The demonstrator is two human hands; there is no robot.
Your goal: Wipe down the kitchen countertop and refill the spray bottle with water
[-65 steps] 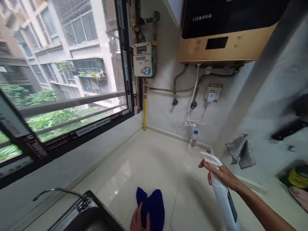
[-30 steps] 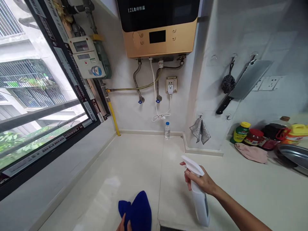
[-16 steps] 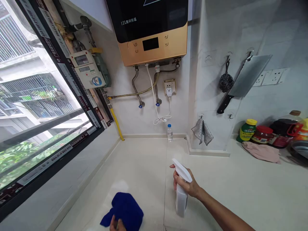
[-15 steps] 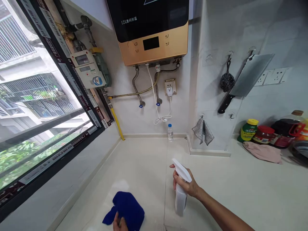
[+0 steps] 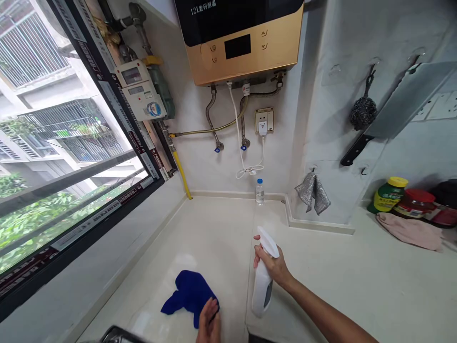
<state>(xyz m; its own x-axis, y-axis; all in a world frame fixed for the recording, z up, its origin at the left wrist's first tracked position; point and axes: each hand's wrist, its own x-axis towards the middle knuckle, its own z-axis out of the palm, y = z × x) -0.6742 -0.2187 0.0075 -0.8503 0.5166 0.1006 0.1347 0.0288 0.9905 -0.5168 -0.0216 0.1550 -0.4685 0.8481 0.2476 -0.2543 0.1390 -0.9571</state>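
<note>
My right hand (image 5: 276,267) grips a white spray bottle (image 5: 261,293) by its neck, just under the trigger head. The bottle leans slightly over the pale countertop, its nozzle end pointing up and away. At the bottom of the view, my left hand (image 5: 209,321) is beside a crumpled dark blue cloth (image 5: 193,291) lying on the counter. The left fingers are stretched out at the cloth's right edge; whether they touch it I cannot tell.
A small clear bottle with a blue cap (image 5: 260,193) stands against the back wall beneath a water heater (image 5: 246,52). A cleaver (image 5: 400,112), a wire scourer (image 5: 363,113) and a grey mesh cloth (image 5: 313,191) hang at right. Jars (image 5: 414,203) and a pink cloth (image 5: 409,231) sit beyond.
My left hand has moved from on top of the blue cloth to its right edge, fingers extended. The spray bottle stays in my right hand and tilts a little more. The camera view has shifted.
</note>
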